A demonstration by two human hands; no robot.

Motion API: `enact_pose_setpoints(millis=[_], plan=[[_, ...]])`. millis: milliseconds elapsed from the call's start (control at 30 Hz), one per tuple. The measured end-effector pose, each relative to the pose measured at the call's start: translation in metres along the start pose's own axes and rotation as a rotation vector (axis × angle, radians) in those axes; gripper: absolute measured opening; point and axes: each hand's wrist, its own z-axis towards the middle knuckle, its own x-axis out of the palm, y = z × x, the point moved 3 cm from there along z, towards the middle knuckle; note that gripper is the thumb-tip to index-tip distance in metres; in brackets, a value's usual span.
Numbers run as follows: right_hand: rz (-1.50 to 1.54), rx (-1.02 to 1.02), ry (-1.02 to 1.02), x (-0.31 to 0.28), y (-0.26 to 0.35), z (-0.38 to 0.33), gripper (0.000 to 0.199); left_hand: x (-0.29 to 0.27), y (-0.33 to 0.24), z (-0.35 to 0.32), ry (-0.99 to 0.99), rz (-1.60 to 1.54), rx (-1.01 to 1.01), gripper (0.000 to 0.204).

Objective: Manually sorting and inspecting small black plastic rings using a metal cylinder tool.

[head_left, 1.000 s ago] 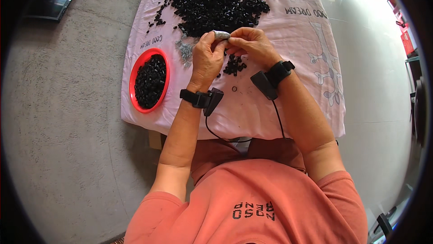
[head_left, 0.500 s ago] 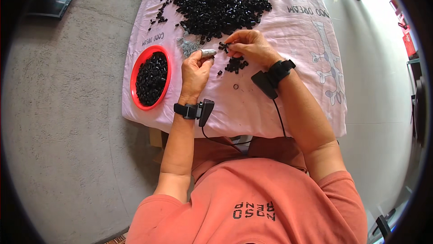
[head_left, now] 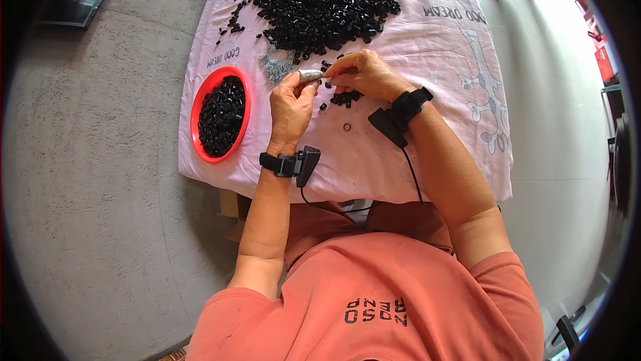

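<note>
Silvery covering (head_left: 309, 75) sits between two pinched hands (head_left: 290, 111) (head_left: 368, 77).

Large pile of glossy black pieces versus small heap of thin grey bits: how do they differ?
The large black pile spreads wide; the grey heap is far smaller. The black pile's pieces look chunky and glossy, the grey heap's thin and strand-like. Both lie on the pale pink cloth.

Yeah, your cam's the left one of that head-worn fisheye pair, looking steeply down in front of you. Your left hand (head_left: 289, 113) and right hand (head_left: 370, 77) sit above mid-picture, middling range. Your shirt (head_left: 300, 294) is nearer, below them; the table (head_left: 380, 161) spreads under and beyond, floor (head_left: 100, 161) either side.
</note>
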Motion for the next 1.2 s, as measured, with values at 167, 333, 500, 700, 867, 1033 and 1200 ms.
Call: enact_pose_setpoints(millis=[167, 333, 500, 700, 867, 1033, 1200], plan=[[0.106, 0.044, 0.008, 0.0, 0.006, -0.002, 0.017, 0.005, -0.02, 0.002, -0.017, -0.099, -0.021, 0.022], [0.159, -0.031, 0.012, -0.005, 0.005, -0.001, 0.014, 0.008, -0.032, 0.008, 0.042, -0.032, -0.046, 0.028], [0.272, -0.047, -0.023, -0.007, 0.002, 0.0, 0.011, 0.008, -0.034, 0.012, -0.014, -0.177, -0.066, 0.019], [0.273, -0.064, -0.087, -0.006, 0.004, 0.002, 0.011, -0.033, 0.017, 0.021, -0.109, 0.298, 0.032, 0.01], [0.23, -0.052, -0.096, -0.01, 0.0, 0.002, 0.012, -0.029, 0.017, 0.013, -0.111, 0.458, 0.035, 0.013], [0.237, -0.021, -0.106, -0.007, 0.004, 0.0, 0.013, -0.02, 0.005, 0.017, -0.115, 0.527, 0.045, 0.012], [0.232, -0.006, -0.077, -0.007, 0.003, 0.0, 0.014, -0.009, 0.0, 0.028, -0.006, 0.612, 0.048, 0.01]])
